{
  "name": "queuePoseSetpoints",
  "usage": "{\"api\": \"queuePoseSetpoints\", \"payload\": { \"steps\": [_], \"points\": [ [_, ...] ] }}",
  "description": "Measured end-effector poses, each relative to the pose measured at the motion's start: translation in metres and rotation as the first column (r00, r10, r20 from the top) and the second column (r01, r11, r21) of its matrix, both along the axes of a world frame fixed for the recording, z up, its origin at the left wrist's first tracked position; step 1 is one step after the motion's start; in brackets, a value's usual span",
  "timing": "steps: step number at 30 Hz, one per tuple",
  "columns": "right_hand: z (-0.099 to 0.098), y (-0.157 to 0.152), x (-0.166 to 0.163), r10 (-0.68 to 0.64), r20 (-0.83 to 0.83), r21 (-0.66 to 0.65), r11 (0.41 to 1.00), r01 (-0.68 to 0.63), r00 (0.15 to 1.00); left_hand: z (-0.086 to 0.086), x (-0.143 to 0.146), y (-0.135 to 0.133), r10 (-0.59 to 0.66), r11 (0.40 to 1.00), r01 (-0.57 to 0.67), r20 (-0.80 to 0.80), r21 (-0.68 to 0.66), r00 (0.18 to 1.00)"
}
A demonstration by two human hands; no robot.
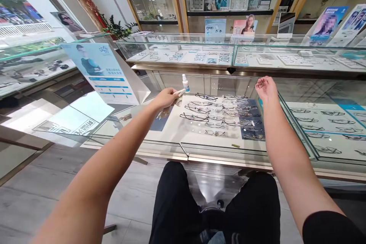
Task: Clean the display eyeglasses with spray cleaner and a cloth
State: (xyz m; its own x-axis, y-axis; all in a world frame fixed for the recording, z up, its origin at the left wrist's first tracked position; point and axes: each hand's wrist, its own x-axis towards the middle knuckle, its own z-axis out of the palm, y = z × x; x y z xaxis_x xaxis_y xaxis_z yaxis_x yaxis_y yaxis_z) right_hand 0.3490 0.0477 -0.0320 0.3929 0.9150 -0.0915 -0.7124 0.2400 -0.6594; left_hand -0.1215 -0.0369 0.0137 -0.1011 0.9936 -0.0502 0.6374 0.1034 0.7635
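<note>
My left hand [166, 98] is closed around a pale cleaning cloth [178, 93] and rests on the glass top of a display counter [160, 148]. A small white spray bottle with a blue label [185, 83] stands upright just beyond that hand. My right hand [265, 85] hovers over the counter with its fingers curled in; nothing shows in it. Under the glass between my hands lie several pairs of spectacle frames [206, 116] on a white tray.
A standing poster card [101, 72] sits on the counter at the left. Another glass counter [234, 51] runs across behind, with shelves and picture cards. More frames lie in the case at the right [328, 118]. My legs in black trousers [177, 206] are below.
</note>
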Motion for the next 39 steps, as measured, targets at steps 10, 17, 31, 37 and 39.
{"api": "queuePoseSetpoints", "payload": {
  "steps": [10,17,31,37,39],
  "points": [
    [0.012,-0.109,-0.07,0.189,0.355,0.213,0.937,-0.276,0.916,-0.038,-0.051,-0.013,0.119,0.993,-0.115,-0.378,0.034,0.918],
    [-0.038,-0.215,-0.103,0.251,0.468,0.08,0.943,-0.324,0.847,-0.047,0.019,-0.047,-0.1,0.852,0.355,-0.545,0.385,0.833],
    [-0.057,-0.232,-0.116,0.303,0.477,0.006,0.937,-0.348,0.825,-0.044,0.043,-0.04,-0.417,0.815,0.559,-0.513,0.154,0.75],
    [-0.051,-0.222,-0.131,0.355,0.561,-0.059,0.918,-0.391,0.748,-0.036,0.068,-0.051,-0.555,0.808,0.516,0.072,0.283,0.829],
    [-0.05,-0.216,-0.139,0.361,0.582,-0.064,0.913,-0.402,0.729,-0.047,0.088,-0.058,-0.512,0.855,0.416,0.373,0.31,0.774]
  ]
}}
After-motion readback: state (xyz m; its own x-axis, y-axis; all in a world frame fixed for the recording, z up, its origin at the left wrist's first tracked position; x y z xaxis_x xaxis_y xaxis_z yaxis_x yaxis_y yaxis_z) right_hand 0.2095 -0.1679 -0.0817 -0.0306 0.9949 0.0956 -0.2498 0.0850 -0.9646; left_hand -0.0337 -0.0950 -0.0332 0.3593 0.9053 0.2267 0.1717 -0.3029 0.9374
